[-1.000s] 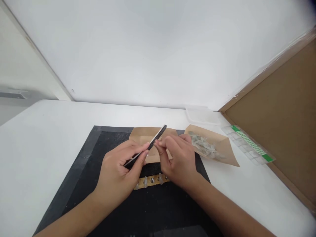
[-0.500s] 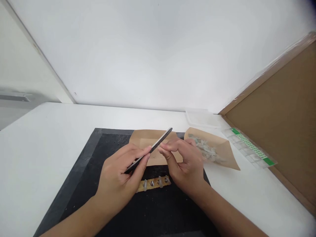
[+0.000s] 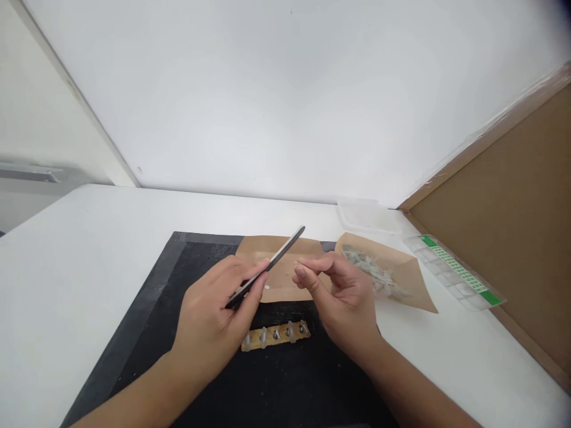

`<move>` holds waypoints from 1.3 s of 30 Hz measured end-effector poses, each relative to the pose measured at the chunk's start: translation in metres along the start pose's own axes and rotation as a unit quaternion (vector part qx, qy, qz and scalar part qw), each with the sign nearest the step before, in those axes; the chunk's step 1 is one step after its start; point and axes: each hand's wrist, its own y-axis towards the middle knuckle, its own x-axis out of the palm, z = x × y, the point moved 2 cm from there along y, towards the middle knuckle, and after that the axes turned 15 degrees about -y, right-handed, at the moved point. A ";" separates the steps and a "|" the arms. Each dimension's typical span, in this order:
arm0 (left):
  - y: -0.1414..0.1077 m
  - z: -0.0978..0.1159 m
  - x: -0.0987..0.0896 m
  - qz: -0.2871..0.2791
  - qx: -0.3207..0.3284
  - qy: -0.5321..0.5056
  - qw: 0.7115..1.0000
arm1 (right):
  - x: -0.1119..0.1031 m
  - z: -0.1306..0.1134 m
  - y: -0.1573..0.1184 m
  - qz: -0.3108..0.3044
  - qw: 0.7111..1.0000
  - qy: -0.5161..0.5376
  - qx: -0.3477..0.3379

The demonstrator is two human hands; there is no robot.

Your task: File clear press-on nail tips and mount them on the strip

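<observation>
My left hand (image 3: 218, 309) pinches a thin flat file-like stick (image 3: 285, 248), dark with a pale face, slanting up to the right. Just right of it, my right hand (image 3: 341, 288) is closed at thumb and forefinger on a tiny pale piece, too small to name. Beneath both hands lies a brown paper sheet (image 3: 279, 291) with small pale bits on it. Nearer to me, a yellowish strip (image 3: 283, 334) bearing several clear pieces and small metallic parts rests on the black mat (image 3: 285, 380).
Right of my right hand, a second brown paper (image 3: 408, 276) holds a heap of translucent pieces (image 3: 372, 267). A clear box with green labels (image 3: 459, 273) lies by the brown board (image 3: 504, 202). A clear tray (image 3: 368, 217) stands near the back wall.
My right hand has moved slightly right, away from the stick, and a gap now shows between them. My left hand and the stick have shifted slightly left.
</observation>
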 end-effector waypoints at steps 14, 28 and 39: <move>-0.001 -0.006 0.002 -0.012 -0.058 -0.060 0.996 | 0.000 -0.001 0.003 -0.042 0.998 -0.051 0.013; -0.003 -0.006 0.006 -0.017 -0.178 -0.180 0.967 | 0.009 -0.006 -0.005 0.077 0.937 -0.285 -0.188; -0.002 -0.003 0.006 -0.012 -0.188 -0.188 0.964 | 0.009 -0.005 -0.002 0.065 0.929 -0.294 -0.213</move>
